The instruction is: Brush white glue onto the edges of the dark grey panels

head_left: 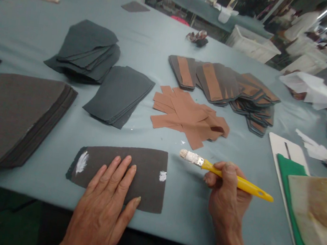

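Under my left hand [105,203] lies a dark brown-grey sheet piece [147,190], flat near the table's front edge. The fingers are stretched out on top of it. White paste marks its left end and a small spot at its right edge. My right hand [228,198] grips a paintbrush [241,184] by its yellow handle. The brush's white-smeared bristles point left and stay above the table, apart from the sheet. Beyond the brush lies a loose heap of tan strips [188,117].
At left stands a thick stack of brown sheets [16,116]. Dark green-grey pieces [122,93] lie behind the work piece. Pieces bearing tan strips [213,83] are piled at the back right. A white board [276,148] with green material [290,169] sits at right.
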{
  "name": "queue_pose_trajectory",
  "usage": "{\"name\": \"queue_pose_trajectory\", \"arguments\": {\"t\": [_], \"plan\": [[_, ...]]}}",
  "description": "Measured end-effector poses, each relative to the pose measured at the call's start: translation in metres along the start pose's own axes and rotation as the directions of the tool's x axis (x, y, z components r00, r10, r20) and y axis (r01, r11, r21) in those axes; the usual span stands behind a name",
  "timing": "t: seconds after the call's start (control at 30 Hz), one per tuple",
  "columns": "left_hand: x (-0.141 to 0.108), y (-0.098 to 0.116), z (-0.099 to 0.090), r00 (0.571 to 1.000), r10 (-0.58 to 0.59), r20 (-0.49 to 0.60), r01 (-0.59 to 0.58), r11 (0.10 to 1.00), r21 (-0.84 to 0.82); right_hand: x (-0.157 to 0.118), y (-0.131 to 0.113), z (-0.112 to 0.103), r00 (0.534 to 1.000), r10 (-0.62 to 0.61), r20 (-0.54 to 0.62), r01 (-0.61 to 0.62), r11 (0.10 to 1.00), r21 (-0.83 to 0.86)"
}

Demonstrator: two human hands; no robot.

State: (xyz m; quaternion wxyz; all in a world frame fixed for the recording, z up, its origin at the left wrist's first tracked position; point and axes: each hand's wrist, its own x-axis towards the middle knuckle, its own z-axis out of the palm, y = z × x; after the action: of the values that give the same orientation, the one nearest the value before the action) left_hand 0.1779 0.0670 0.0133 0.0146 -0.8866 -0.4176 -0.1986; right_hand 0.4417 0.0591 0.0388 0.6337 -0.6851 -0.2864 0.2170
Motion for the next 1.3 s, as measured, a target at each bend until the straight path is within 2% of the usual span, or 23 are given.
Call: {"name": "queue_pose_trajectory", "arguments": {"t": [0.33, 0.63, 0.9, 1.13, 1.3], "plan": [[0.000, 0.001, 0.001, 1.000, -0.015, -0.007, 0.015, 1.000, 0.004, 0.007, 0.001, 0.004, 0.998, -0.059, 0.001, 0.059, 0.998, 0.004], [0.001, 0.002, 0.000, 1.000, -0.010, -0.007, 0.010, 1.000, -0.006, 0.003, 0.003, 0.009, 0.984, -0.174, 0.028, 0.172, 0.983, 0.069], [0.001, 0.002, -0.001, 1.000, -0.021, -0.002, 0.021, 1.000, -0.016, 0.007, 0.006, 0.013, 0.992, -0.074, 0.100, 0.056, 0.983, 0.176], [0.001, 0.003, 0.000, 1.000, -0.027, -0.005, 0.027, 1.000, -0.009, 0.026, -0.003, 0.019, 0.995, 0.028, 0.100, -0.055, 0.960, 0.276], [0.001, 0.003, 0.000, 1.000, -0.028, 0.001, 0.028, 1.000, -0.009, 0.041, -0.007, 0.033, 0.972, 0.157, 0.176, -0.218, 0.883, 0.415]]}}
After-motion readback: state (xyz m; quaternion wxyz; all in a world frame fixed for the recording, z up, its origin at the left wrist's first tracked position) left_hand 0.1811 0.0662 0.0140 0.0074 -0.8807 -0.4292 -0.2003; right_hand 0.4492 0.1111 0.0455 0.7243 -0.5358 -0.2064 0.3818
